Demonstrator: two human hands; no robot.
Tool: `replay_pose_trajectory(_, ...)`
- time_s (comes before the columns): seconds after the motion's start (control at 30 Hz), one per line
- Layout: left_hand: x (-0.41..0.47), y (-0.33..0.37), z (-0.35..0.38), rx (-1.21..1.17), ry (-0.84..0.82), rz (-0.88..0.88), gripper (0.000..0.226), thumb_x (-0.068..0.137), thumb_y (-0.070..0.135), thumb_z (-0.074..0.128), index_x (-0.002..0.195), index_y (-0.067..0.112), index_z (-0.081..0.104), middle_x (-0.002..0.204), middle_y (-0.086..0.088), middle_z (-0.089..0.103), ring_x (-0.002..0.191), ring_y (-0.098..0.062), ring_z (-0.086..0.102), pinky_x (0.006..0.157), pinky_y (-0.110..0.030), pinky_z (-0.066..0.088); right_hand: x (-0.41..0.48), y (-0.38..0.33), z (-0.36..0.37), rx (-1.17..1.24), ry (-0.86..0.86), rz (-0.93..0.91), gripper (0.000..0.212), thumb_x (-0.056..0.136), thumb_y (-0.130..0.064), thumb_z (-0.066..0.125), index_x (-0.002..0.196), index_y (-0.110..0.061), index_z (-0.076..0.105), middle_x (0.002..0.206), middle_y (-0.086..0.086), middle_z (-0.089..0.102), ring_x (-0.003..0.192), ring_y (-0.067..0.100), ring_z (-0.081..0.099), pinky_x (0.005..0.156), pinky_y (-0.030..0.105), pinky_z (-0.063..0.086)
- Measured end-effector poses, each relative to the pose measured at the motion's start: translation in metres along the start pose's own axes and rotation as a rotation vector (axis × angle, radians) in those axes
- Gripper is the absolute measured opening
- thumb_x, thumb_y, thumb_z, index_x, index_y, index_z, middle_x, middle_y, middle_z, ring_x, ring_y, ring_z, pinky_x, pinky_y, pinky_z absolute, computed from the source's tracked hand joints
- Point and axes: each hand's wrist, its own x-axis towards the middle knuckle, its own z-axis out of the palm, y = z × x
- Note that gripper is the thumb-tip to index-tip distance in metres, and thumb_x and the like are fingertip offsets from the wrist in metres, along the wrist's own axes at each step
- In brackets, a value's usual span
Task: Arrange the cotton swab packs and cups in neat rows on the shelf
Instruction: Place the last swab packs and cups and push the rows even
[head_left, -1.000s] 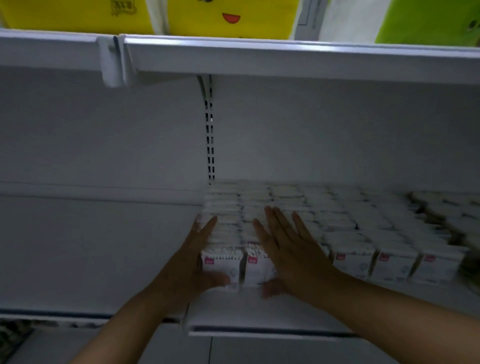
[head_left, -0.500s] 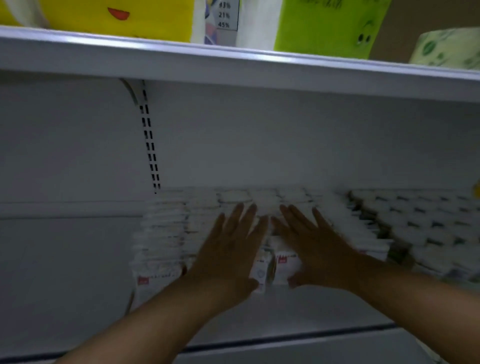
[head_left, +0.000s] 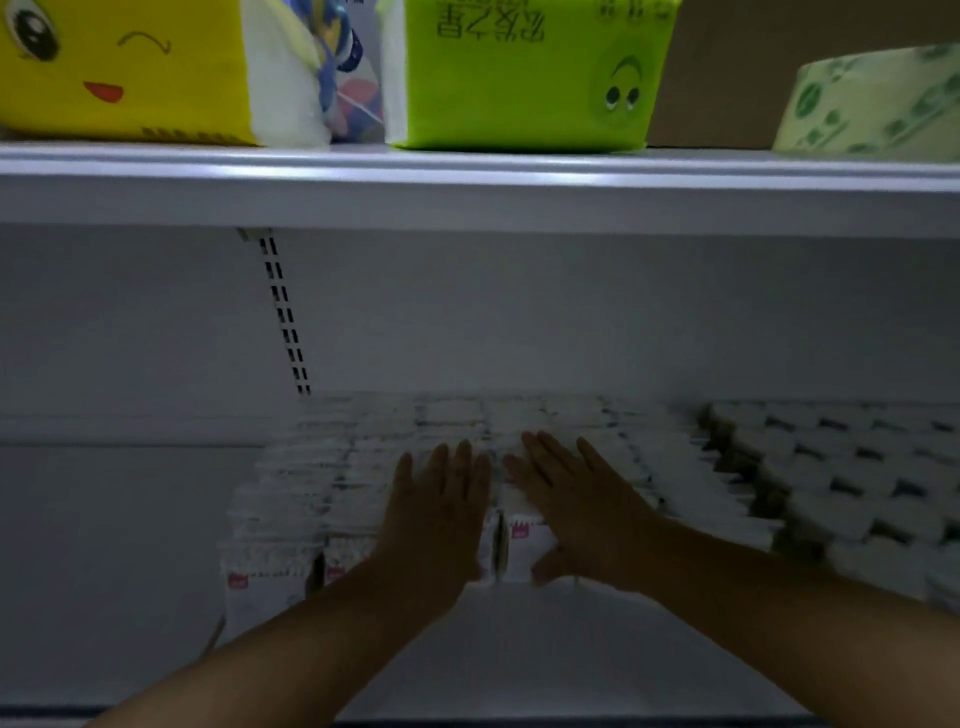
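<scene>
White cotton swab packs (head_left: 291, 525) with small red labels stand in several rows on the white shelf (head_left: 493, 654), running back to the rear wall. My left hand (head_left: 436, 514) lies flat, fingers spread, on top of a middle row. My right hand (head_left: 576, 504) lies flat on the row beside it, thumb against the front face of the front pack (head_left: 524, 545). Neither hand grips a pack. Farther right stands another block of white items (head_left: 857, 483) in rows with dark gaps; I cannot tell whether these are cups.
An upper shelf (head_left: 467, 187) overhangs close above, bearing a yellow tissue pack (head_left: 124, 73), a green tissue pack (head_left: 524, 78) and a patterned paper roll (head_left: 872, 98). A slotted upright (head_left: 285, 317) runs down the back wall. Bare shelf lies left of the packs.
Both hands shifted right from the leftmost rows onto middle rows, still flat on the packs. The view rose and panned right, bringing the upper shelf's goods into sight.
</scene>
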Motion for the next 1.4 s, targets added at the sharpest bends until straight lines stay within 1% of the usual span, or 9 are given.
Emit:
replay_pose_trajectory(0.2,-0.008,-0.003,0.000,0.004,0.010,0.021,0.107,0.084,0.060,0.048,0.143,0.013,-0.028,0.155,-0.011,-0.026,0.144,-0.030,-0.018,0.109,-0.063,-0.011,-0.012,0.006,-0.018,0.084,0.008,-0.051,0.132,0.062,-0.074,0.064,0.147,-0.018,-0.021,0.137,0.007,-0.047,0.133,0.021,-0.038,0.111,0.057,-0.018)
replay_pose_trajectory(0.33,-0.016,-0.004,-0.004,-0.050,0.005,0.030,0.114,0.081,0.065,0.049,0.137,0.017,-0.038,0.147,-0.008,-0.041,0.136,-0.027,-0.036,0.109,-0.063,-0.013,-0.040,0.042,-0.040,0.238,0.035,0.039,0.128,0.062,-0.078,0.059,0.146,-0.027,-0.022,0.137,-0.005,-0.049,0.131,0.012,-0.039,0.113,0.051,-0.018)
replay_pose_trajectory(0.47,-0.029,0.012,-0.029,-0.095,0.090,0.089,0.116,0.080,0.067,0.049,0.128,0.024,-0.048,0.134,-0.003,-0.056,0.126,-0.026,-0.049,0.109,-0.057,-0.021,-0.084,0.093,-0.037,0.212,-0.114,0.145,0.132,0.059,-0.077,0.062,0.144,-0.027,-0.026,0.137,-0.007,-0.048,0.134,0.013,-0.036,0.115,0.048,-0.014)
replay_pose_trajectory(0.63,0.000,0.092,-0.045,-0.105,0.159,0.262,0.107,0.086,0.060,0.049,0.139,0.017,-0.035,0.144,-0.003,-0.043,0.134,-0.023,-0.039,0.111,-0.055,-0.020,-0.108,0.113,-0.010,0.154,-0.260,0.169,0.136,0.063,-0.071,0.067,0.140,-0.021,-0.033,0.137,0.001,-0.047,0.132,0.017,-0.038,0.110,0.042,-0.022)
replay_pose_trajectory(0.8,0.030,0.127,-0.034,-0.046,0.099,0.126,0.097,0.091,0.057,0.043,0.144,0.015,-0.026,0.154,-0.010,-0.027,0.141,-0.031,-0.025,0.108,-0.056,-0.018,-0.087,0.120,0.020,0.058,-0.170,0.134,0.125,0.071,-0.069,0.062,0.146,-0.014,-0.023,0.140,0.004,-0.042,0.141,0.025,-0.026,0.116,0.049,-0.012)
replay_pose_trajectory(0.93,0.038,0.128,-0.032,-0.051,0.084,0.060,0.095,0.093,0.054,0.041,0.144,0.013,-0.027,0.154,-0.011,-0.027,0.142,-0.030,-0.022,0.112,-0.054,-0.013,-0.079,0.126,0.020,0.037,-0.165,0.100,0.122,0.073,-0.065,0.064,0.148,-0.015,-0.018,0.153,0.009,-0.028,0.143,0.026,-0.020,0.117,0.052,-0.004)
replay_pose_trajectory(1.13,0.041,0.129,-0.037,-0.041,0.056,0.046,0.096,0.091,0.058,0.042,0.145,0.014,-0.024,0.155,-0.009,-0.025,0.143,-0.029,-0.020,0.112,-0.059,-0.009,-0.079,0.127,0.019,0.053,-0.085,0.075,0.117,0.075,-0.064,0.063,0.150,-0.016,-0.012,0.157,0.009,-0.019,0.145,0.026,-0.013,0.117,0.054,0.003)
replay_pose_trajectory(1.3,0.034,0.129,-0.046,-0.042,0.028,0.057,0.109,0.082,0.068,0.047,0.145,0.016,-0.026,0.155,-0.007,-0.026,0.142,-0.028,-0.024,0.108,-0.064,-0.013,-0.087,0.133,0.011,0.118,-0.132,0.044,0.136,0.063,-0.070,0.068,0.142,-0.023,-0.031,0.152,0.007,-0.033,0.139,0.019,-0.028,0.115,0.054,-0.009)
replay_pose_trajectory(1.4,0.027,0.131,-0.050,-0.066,0.038,0.042,0.119,0.076,0.074,0.049,0.139,0.018,-0.034,0.150,-0.007,-0.036,0.138,-0.029,-0.033,0.107,-0.062,-0.015,-0.110,0.151,-0.015,0.300,-0.138,0.049,0.131,0.066,-0.067,0.068,0.139,-0.029,-0.034,0.150,0.001,-0.036,0.138,0.016,-0.030,0.115,0.048,-0.014)
